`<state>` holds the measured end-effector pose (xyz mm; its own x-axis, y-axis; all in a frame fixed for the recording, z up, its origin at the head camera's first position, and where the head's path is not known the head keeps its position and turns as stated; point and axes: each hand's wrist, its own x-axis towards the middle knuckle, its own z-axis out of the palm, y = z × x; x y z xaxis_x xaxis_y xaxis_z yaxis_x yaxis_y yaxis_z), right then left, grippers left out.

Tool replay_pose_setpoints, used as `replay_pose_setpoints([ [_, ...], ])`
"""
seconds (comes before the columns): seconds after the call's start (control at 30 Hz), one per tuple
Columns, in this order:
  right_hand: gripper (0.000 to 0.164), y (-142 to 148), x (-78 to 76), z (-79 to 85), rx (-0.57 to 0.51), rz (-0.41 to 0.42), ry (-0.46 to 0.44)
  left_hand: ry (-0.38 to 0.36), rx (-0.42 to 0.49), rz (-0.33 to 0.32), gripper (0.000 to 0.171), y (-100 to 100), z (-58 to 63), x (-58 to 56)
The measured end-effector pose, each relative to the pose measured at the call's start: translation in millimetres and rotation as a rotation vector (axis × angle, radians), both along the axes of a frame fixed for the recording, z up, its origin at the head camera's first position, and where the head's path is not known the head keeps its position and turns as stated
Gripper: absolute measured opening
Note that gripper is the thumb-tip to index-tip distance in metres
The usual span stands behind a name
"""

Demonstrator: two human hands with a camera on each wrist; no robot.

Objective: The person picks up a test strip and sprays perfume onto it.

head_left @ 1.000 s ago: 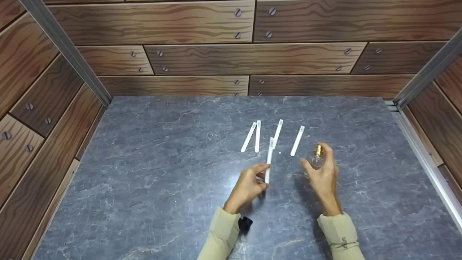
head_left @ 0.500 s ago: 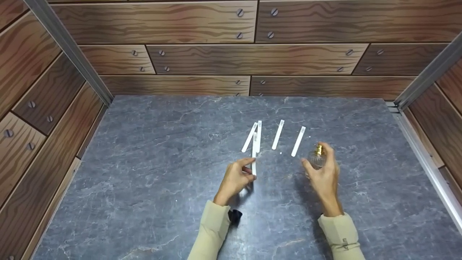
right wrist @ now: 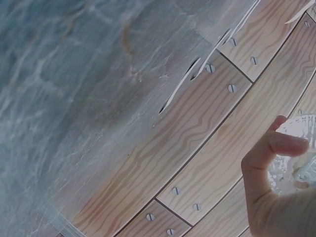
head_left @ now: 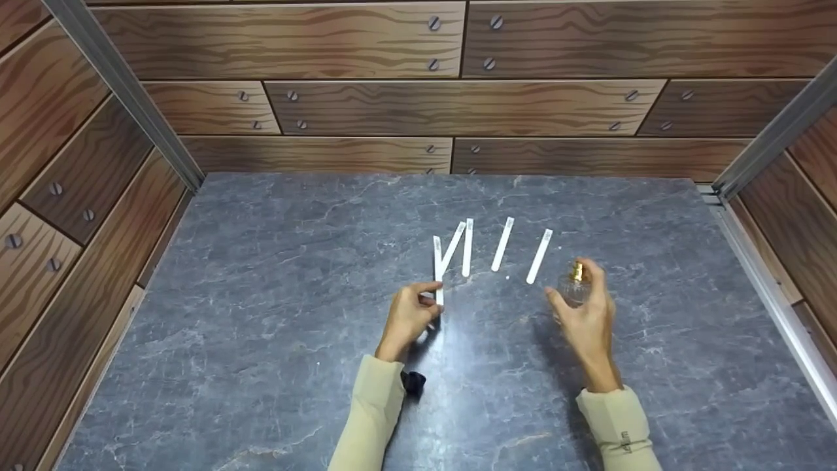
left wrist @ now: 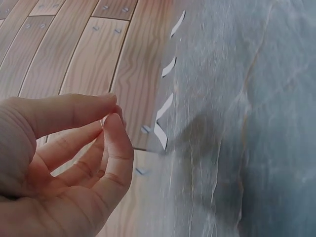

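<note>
My left hand (head_left: pixel 409 317) pinches the lower end of a white perfume test strip (head_left: pixel 437 256) between thumb and fingers, its printed end pointing away from me. In the head view this strip overlaps the bottom of the leftmost strip (head_left: pixel 453 246) on the table. Fingers and thumb of my right hand (head_left: pixel 588 317) are curled round a clear ribbed glass perfume bottle (head_left: pixel 573 288) with a gold neck; the index finger lies at its top. In the right wrist view the bottle's glass (right wrist: pixel 302 124) shows behind the fingers. The left wrist view mostly hides the held strip behind the fingertips.
Other white test strips lie spread on the grey marbled table (head_left: pixel 261 327): one upright strip (head_left: pixel 467 248), a slanted strip (head_left: pixel 503 244) and another strip (head_left: pixel 539 256) nearest the bottle. Wood-patterned walls (head_left: pixel 366 108) and metal rails (head_left: pixel 778 294) border the table.
My left hand has moved left with the pinched test strip, from over the middle strips to beside the leftmost one. The right hand and perfume bottle have stayed in place.
</note>
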<state>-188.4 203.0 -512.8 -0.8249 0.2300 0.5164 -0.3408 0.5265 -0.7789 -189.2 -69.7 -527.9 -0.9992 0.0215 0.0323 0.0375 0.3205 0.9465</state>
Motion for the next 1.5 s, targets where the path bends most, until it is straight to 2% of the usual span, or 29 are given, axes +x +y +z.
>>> replay_pose_setpoints([
  [0.47,0.063,1,-0.8,0.9,-0.004,-0.003,-0.043,-0.002,-0.040,0.099,0.021,-9,-6.1,-14.3],
  [0.7,0.062,3,-2.2,2.0,-0.008,0.030,-0.055,-0.012,-0.075,0.154,0.019,-12,-7.5,-26.8],
  [0.87,0.060,6,-2.2,3.1,0.002,0.029,-0.111,-0.056,-0.010,0.201,0.016,-11,-7.7,-35.1],
  [1.03,0.058,9,-2.7,4.5,0.024,0.068,-0.158,-0.108,0.082,0.206,0.018,-10,-9.0,-40.5],
  [1.33,0.058,15,-2.9,4.0,0.027,0.207,-0.311,-0.158,0.118,0.181,0.036,-15,-7.5,-36.6],
  [1.5,0.060,18,-6.5,3.3,0.078,0.193,-0.312,-0.182,0.104,0.166,0.040,-16,-3.5,-33.8],
])
